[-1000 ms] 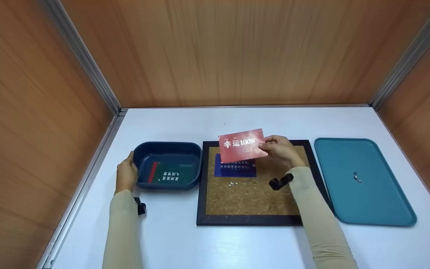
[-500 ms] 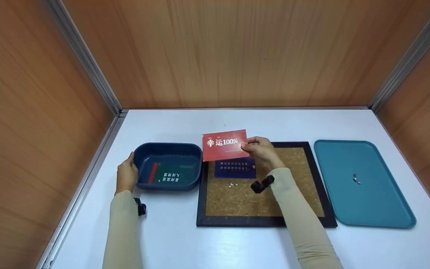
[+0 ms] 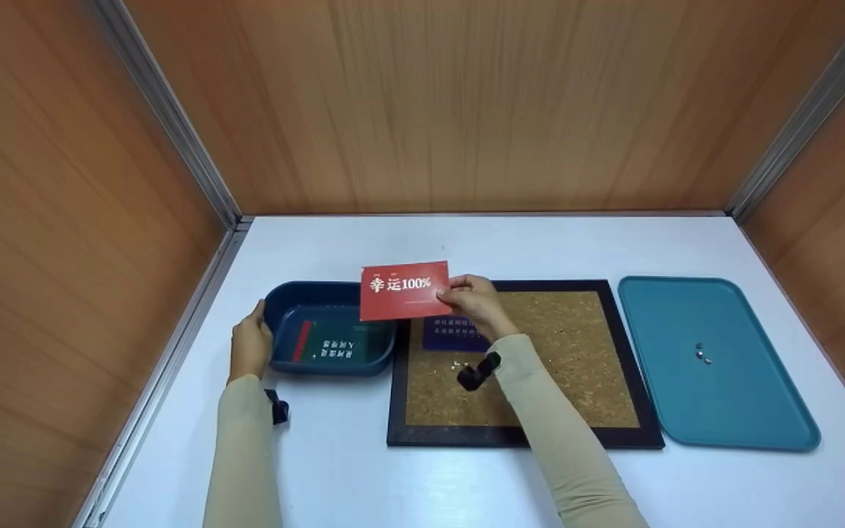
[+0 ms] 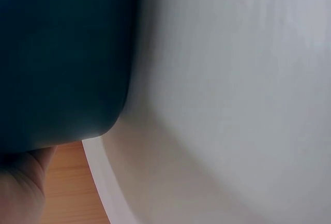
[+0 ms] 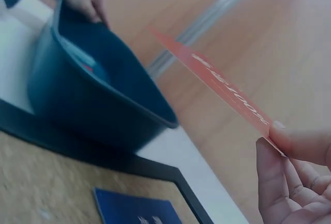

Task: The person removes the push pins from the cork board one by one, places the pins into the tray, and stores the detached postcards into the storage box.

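Note:
A red card (image 3: 404,292) with white lettering is pinched at its right edge between the thumb and fingers of my right hand (image 3: 477,302). It is raised over the right end of a dark blue plastic basin (image 3: 334,367), hiding part of it. A dark green card (image 3: 342,341) with a red stripe lies inside the basin. My left hand (image 3: 250,345) holds the basin's left side; in the right wrist view the left hand's fingers (image 5: 99,9) reach over the rim. A blue card (image 3: 452,336) lies on the framed cork board (image 3: 584,367), partly hidden by the right hand.
Several small pale pins (image 3: 458,364) sit on the cork below the blue card. A teal tray (image 3: 716,411) at the right holds several small shiny pieces (image 3: 701,355). Wooden panels (image 3: 466,110) enclose the white table (image 3: 349,455) at the back and sides.
My right hand has moved left with the red card, from above the cork board to above the basin's right end. The left hand stays on the basin.

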{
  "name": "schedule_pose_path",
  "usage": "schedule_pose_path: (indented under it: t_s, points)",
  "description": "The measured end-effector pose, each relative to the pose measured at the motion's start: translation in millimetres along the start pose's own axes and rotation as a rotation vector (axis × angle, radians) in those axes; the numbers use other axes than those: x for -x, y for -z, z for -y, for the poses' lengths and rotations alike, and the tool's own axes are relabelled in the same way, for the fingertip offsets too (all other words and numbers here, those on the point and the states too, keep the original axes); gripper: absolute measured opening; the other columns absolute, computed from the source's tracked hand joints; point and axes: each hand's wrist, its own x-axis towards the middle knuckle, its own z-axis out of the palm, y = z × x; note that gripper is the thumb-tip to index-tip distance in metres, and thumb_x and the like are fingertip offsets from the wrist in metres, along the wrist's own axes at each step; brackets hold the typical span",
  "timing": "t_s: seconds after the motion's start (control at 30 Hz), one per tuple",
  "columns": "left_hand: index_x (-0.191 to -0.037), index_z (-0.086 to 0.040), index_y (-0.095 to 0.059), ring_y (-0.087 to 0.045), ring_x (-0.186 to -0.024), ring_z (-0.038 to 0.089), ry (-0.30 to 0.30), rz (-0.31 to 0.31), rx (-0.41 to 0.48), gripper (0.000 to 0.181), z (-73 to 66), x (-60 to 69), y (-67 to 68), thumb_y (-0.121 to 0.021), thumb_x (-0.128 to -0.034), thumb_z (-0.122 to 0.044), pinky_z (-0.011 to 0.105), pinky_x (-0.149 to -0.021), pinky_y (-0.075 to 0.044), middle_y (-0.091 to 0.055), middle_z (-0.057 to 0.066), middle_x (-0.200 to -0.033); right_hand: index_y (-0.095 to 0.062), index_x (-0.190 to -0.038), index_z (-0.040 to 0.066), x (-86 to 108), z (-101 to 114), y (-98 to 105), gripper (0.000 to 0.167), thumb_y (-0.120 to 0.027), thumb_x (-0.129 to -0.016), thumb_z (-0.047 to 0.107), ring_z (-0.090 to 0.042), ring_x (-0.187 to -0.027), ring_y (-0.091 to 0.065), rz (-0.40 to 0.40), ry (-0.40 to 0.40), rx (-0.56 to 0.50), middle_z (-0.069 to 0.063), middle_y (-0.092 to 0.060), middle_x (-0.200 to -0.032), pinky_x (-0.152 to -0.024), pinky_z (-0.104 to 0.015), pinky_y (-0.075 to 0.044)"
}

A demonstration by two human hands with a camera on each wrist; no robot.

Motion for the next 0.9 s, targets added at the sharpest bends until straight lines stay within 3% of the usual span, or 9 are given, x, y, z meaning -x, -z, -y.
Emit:
schedule_pose_path:
  t_s: [0.27, 0.6, 0.9]
  points:
    - [-0.150, -0.003, -0.028, -0.032, -0.141, 0.033, -0.004, -0.003, 0.005, 0.049, -0.6, -0.4, -1.2, -0.027, -0.1018, -0.003, 0.048, -0.115, -0.031, -0.033, 0.021, -0.151, -0.057, -0.103, -0.001, 0.4, -4, -23, 0.023, -0.070, -0.085, 0.003, -0.011, -0.068, -0.061, 0.006, -0.014, 0.018, -0.005, -0.064, -0.081, -0.065, -0.026, -0.053]
    - [-0.150, -0.002, -0.028, -0.031, -0.141, 0.034, 0.011, 0.001, 0.007, 0.048, -0.3, -3.6, -1.7, -0.026, -0.1026, -0.004, 0.047, -0.116, -0.029, -0.032, 0.021, -0.151, -0.056, -0.106, 0.000, 1.4, -8, -45, 0.027, -0.071, -0.086, 0.007, -0.015, -0.077, -0.067, 0.041, -0.037, 0.055, -0.009, -0.067, -0.092, -0.087, -0.044, -0.056]
    - [-0.149, -0.001, -0.029, -0.033, -0.140, 0.034, -0.014, -0.008, 0.001, 0.049, 1.5, -5.2, -1.2, -0.027, -0.1008, -0.002, 0.048, -0.115, -0.030, -0.034, 0.023, -0.150, -0.056, -0.107, -0.002, 0.1, -16, -66, 0.029, -0.072, -0.085, 0.007, -0.012, -0.073, -0.066, 0.033, -0.031, 0.089, -0.006, -0.064, -0.086, -0.082, -0.039, -0.059]
